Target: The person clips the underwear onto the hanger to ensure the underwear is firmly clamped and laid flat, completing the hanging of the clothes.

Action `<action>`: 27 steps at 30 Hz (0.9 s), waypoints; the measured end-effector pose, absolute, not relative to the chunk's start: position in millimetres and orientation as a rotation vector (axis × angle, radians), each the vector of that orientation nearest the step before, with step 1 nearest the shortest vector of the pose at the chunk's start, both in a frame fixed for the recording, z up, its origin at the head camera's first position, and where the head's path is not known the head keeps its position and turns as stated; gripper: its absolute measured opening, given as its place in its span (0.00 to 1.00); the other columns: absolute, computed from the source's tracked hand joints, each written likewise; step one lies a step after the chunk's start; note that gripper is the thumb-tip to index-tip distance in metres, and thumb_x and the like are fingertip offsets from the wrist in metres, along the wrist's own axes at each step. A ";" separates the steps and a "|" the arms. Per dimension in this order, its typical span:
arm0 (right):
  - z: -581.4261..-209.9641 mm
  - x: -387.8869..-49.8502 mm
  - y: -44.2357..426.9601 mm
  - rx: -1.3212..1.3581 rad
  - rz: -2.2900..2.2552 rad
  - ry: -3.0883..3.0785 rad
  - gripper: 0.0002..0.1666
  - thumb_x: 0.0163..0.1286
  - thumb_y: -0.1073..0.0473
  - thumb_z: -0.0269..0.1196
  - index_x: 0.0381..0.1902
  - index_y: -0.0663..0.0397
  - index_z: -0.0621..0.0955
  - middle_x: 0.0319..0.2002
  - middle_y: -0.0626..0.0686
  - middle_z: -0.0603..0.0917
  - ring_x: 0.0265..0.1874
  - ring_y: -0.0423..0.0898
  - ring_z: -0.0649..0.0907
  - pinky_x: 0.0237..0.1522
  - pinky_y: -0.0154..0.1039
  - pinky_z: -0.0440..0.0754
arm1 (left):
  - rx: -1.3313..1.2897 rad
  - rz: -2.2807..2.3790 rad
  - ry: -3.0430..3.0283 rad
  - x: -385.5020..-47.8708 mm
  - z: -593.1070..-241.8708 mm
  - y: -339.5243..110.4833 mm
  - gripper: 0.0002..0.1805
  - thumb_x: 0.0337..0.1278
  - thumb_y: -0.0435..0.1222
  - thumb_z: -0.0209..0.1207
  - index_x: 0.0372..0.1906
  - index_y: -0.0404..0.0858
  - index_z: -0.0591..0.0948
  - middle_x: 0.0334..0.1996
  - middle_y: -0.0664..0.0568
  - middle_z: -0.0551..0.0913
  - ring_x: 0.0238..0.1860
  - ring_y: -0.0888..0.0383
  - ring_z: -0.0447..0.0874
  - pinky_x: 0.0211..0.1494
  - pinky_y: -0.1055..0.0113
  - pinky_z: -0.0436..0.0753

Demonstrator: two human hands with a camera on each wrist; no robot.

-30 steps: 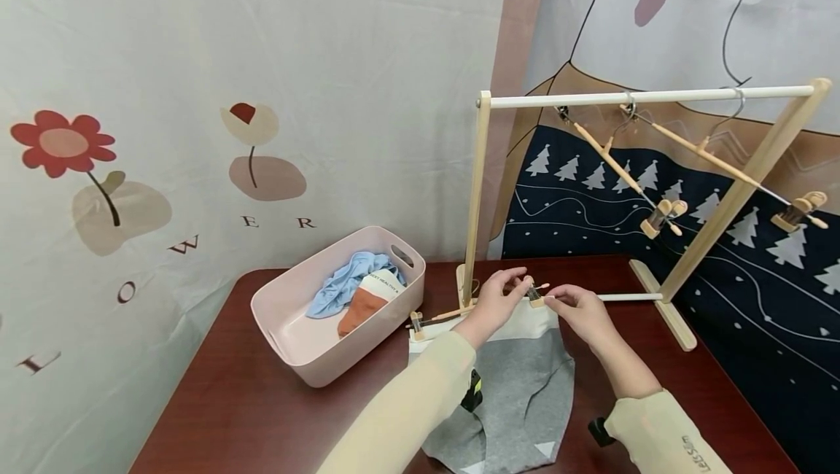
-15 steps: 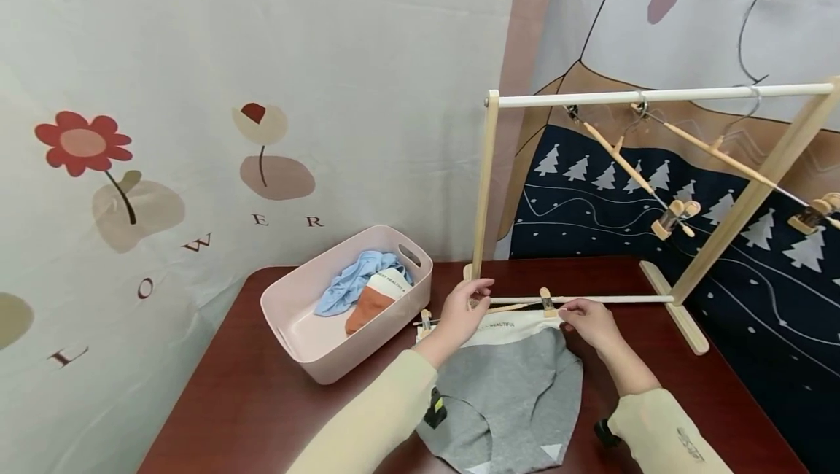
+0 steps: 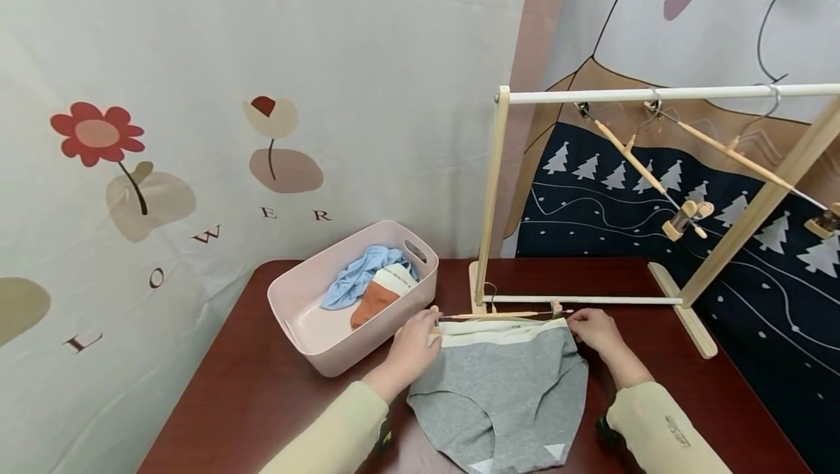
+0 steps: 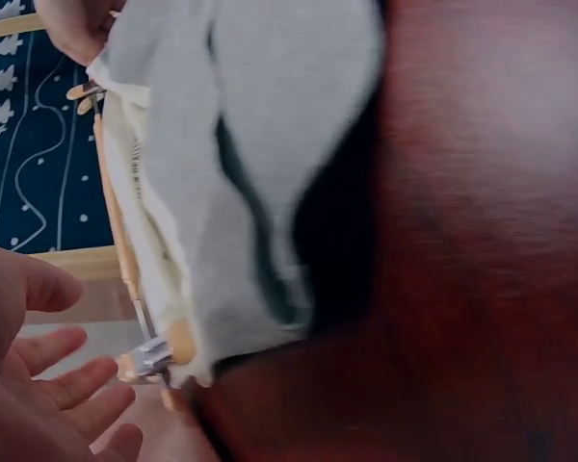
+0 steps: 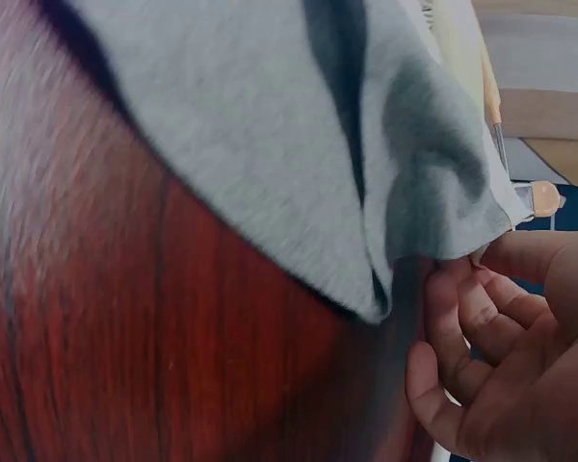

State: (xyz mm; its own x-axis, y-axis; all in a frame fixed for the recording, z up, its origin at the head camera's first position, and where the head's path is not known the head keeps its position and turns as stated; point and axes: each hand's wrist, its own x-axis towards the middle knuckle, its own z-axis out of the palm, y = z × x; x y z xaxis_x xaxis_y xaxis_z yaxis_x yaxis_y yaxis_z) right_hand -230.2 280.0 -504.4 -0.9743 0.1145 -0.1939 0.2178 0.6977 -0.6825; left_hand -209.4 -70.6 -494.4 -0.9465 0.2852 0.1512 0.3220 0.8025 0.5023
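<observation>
Grey underpants (image 3: 500,386) with a cream waistband lie spread on the table, the waistband along a wooden clip hanger (image 3: 488,316). My right hand (image 3: 596,329) pinches the waistband's right corner, beside the right clip (image 3: 556,308); the right wrist view shows thumb and fingers (image 5: 453,308) meeting at the cloth. My left hand (image 3: 412,346) is at the left end of the hanger. In the left wrist view its fingers (image 4: 77,380) are loosely extended just beside the left clip (image 4: 154,356), which sits on the waistband.
A pink basket (image 3: 367,359) holds a blue cloth (image 3: 357,277) and an orange-and-white garment (image 3: 377,301). Behind the hanger stands a wooden rack (image 3: 492,197), its top bar carrying two more clip hangers (image 3: 630,155). Curtains with printed pictures hang behind the table.
My left hand has left the right clip and moved left along the hanger to its left end. My right hand stays at the right corner. The waistband now shows more fully.
</observation>
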 end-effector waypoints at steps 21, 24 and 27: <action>-498.7 -193.0 232.4 -0.247 -0.501 3.304 0.29 0.64 0.65 0.58 0.62 0.71 0.69 0.62 0.68 0.67 0.56 0.66 0.73 0.46 0.60 0.75 | -0.602 -0.419 -3.081 -204.0 -516.6 -62.8 0.39 0.67 0.50 0.50 0.72 0.31 0.55 0.75 0.42 0.46 0.75 0.48 0.46 0.70 0.46 0.58; -503.2 -192.1 227.8 -0.247 -0.475 3.277 0.34 0.65 0.61 0.58 0.65 0.73 0.64 0.66 0.68 0.63 0.59 0.66 0.71 0.52 0.62 0.72 | -0.585 -0.419 -3.089 -206.0 -517.1 -60.8 0.39 0.67 0.51 0.49 0.72 0.31 0.54 0.75 0.42 0.46 0.75 0.47 0.46 0.70 0.46 0.58; -507.6 -195.1 226.0 -0.227 -0.486 3.233 0.37 0.68 0.58 0.56 0.68 0.74 0.59 0.70 0.68 0.57 0.64 0.66 0.65 0.57 0.63 0.67 | -0.568 -0.418 -3.114 -208.8 -518.4 -58.5 0.39 0.67 0.52 0.48 0.72 0.31 0.53 0.75 0.42 0.45 0.75 0.48 0.44 0.70 0.46 0.57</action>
